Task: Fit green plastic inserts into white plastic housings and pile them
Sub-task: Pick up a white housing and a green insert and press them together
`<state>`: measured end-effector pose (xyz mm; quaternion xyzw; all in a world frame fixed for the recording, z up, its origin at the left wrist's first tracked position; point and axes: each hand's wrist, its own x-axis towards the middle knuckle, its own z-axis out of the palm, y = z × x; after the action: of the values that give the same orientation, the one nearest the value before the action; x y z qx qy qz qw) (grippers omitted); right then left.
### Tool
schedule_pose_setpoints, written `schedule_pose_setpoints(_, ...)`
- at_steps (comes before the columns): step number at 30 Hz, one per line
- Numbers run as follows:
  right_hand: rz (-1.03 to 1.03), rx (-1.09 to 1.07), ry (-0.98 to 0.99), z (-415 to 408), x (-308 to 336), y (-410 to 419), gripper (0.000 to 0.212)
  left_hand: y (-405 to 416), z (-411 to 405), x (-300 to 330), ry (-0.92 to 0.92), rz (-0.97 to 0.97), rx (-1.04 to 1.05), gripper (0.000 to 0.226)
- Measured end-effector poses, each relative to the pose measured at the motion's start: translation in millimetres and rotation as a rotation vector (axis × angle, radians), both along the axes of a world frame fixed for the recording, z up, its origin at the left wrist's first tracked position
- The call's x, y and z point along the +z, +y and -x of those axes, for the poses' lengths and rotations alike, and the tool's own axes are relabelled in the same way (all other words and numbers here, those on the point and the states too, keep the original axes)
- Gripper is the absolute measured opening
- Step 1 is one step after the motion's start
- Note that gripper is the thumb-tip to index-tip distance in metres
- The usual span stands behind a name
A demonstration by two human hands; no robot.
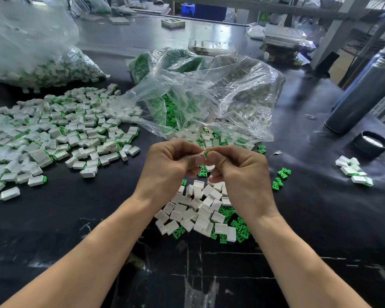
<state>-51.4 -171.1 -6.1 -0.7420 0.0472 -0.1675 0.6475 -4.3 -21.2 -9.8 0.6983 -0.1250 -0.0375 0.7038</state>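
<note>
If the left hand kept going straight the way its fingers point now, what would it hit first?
The left hand points right, fingertip to fingertip with the right hand over the small white-and-green part both pinch. It would likely meet the right hand's fingers first; they look almost touching already.

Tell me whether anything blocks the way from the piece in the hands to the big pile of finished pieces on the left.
Nothing visible does. Both hands, left and right, pinch the white housing with green insert above bare black table; the assembled pile lies openly leftward.

White housings (193, 210), green inserts (240, 230), black table (76, 218), blue bin (187, 9).
</note>
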Motion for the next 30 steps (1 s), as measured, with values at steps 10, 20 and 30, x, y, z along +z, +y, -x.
schedule_pose_setpoints(10,-0.043,0.17,0.258,2,6,-1,0.085,-4,5,4,0.071,0.112,-0.14,0.006)
schedule_pose_setpoints(20,-0.113,0.215,0.304,0,6,7,0.077,-10,8,-2,0.185,0.249,-0.277,0.008)
schedule_pose_setpoints(30,-0.026,-0.028,0.121,-11,-8,22,0.056,-18,14,3,0.207,0.37,-0.21,0.015)
